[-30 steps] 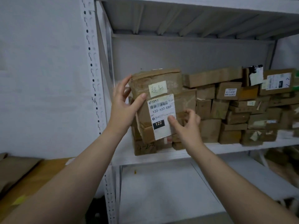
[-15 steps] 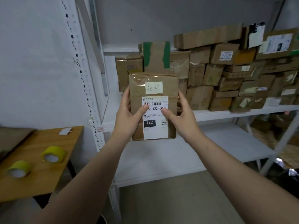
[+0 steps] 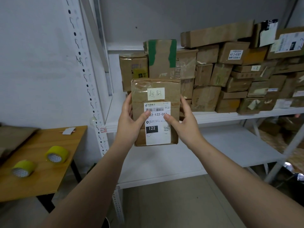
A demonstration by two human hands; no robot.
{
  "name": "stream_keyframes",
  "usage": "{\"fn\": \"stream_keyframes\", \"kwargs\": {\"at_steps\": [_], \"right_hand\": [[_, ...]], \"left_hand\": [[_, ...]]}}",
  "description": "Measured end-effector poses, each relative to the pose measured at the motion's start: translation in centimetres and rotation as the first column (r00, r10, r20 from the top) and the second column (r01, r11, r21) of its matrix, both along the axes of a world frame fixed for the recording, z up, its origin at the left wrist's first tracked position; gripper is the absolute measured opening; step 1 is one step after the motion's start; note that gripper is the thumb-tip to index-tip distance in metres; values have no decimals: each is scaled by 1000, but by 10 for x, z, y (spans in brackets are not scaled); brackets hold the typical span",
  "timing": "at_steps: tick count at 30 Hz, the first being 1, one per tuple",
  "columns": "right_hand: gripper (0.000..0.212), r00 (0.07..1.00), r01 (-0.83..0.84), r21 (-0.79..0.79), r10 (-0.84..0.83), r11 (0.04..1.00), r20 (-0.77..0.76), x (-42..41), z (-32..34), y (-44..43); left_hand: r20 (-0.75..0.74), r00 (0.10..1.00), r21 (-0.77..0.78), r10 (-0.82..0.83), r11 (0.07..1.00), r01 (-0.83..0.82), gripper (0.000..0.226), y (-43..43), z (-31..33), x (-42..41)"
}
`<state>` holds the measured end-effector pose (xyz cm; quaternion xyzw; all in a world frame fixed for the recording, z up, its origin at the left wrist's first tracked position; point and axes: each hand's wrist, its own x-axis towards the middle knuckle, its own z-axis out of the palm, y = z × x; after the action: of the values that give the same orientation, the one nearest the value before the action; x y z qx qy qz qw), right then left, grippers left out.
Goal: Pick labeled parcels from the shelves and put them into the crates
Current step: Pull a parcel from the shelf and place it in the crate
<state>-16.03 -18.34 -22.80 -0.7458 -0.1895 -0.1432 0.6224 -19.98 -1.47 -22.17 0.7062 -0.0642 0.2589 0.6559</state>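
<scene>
Parcel [image 3: 155, 112] is off the shelf [image 3: 230, 115], held upright in front of its front edge near the left end. Long axis vertical, label "122" facing the camera. Left hand [image 3: 130, 124] grips its left side, right hand [image 3: 185, 125] its right, thumbs on the label, so both are equally near. No crate in view, so carry direction unknown. Other parcels [image 3: 213, 71] sit stacked on the shelf.

parcels [image 3: 205, 76] crowd shelf [image 3: 230, 116], gap leftward (narrow)
</scene>
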Motion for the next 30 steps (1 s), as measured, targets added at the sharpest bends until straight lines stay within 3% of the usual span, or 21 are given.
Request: {"fn": "stream_keyframes", "kwargs": {"at_steps": [10, 18, 30], "right_hand": [[65, 992, 49, 104, -36, 993, -123, -13, -25, -12], [60, 945, 269, 88, -245, 959, -215, -38, -66, -85], [64, 828, 494, 94, -435, 864, -354, -77, -108, -289]], "left_hand": [[-64, 997, -68, 53, 996, -57, 69, -16, -26, 10], [-123, 979, -117, -162, 982, 148, 49, -92, -63, 13], [-209, 881, -174, -425, 902, 394, 46, -304, -99, 21]]}}
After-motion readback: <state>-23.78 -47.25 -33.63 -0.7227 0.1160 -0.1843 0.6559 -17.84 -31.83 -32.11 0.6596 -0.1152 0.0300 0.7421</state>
